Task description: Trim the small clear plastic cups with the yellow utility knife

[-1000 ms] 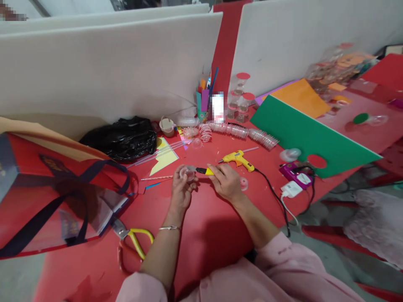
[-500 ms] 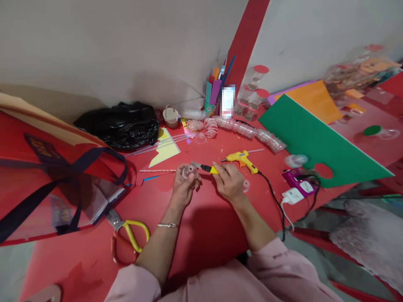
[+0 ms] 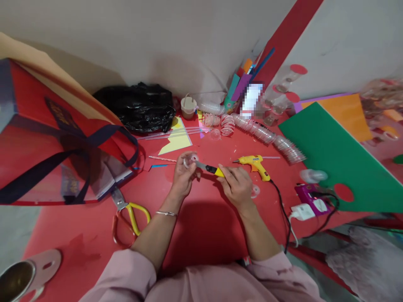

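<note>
- A small clear plastic cup with a pinkish rim sits above the red table, near its middle, pinched in the curled fingers of the left hand.
- The right hand is closed round a yellow-and-black utility knife; its metal blade points left and meets the cup's side.
- Just beside the right hand, on its far side, lies a yellow hot-glue gun, its black cord running toward the table's near edge.
- Another small clear cup rests on the table, touching the right hand's outer edge.
- To the left lie yellow-handled scissors, near a large red shopping bag with dark straps.
- Behind the hands: a yellow paper scrap, a crumpled black plastic bag, and a curved row of stacked clear cups.
- At the right, a green foam sheet with a round hole leans over an orange sheet.
- A purple-and-white charger block sits near the green sheet's edge.
</note>
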`<state>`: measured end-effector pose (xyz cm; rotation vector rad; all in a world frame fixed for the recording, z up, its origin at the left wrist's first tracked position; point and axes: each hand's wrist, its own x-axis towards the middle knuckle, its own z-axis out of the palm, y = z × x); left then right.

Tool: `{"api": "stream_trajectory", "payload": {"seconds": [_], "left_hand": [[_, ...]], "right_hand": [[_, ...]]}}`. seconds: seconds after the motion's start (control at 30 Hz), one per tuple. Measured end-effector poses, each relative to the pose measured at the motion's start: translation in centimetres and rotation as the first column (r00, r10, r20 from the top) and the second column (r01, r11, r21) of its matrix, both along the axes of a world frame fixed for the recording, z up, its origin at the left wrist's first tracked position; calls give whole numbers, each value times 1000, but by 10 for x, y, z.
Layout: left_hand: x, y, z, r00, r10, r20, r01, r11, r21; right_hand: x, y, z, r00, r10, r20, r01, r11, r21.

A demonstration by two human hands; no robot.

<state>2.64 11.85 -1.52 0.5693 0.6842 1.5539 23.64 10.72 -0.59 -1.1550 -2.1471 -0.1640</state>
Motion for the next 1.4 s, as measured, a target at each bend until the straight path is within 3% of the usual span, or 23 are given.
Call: {"api": "stream_trajectory", "payload": {"seconds": [0.5,0.73,1.4], "left_hand": [[-1,2,-9,998,-67,9,67,997,-30],[-2,1,-8,991,-115,62,119,991,-63],[1,-1,-5,991,-129,26,130,990,-61]], "right_hand": [[-4,-1,0,1000,-15,17,16,998,-55],[-5,0,-8,998,19,-65,-21,999,-34],[-6,-1,-5,992,24,-126,-32,998,-60]]}}
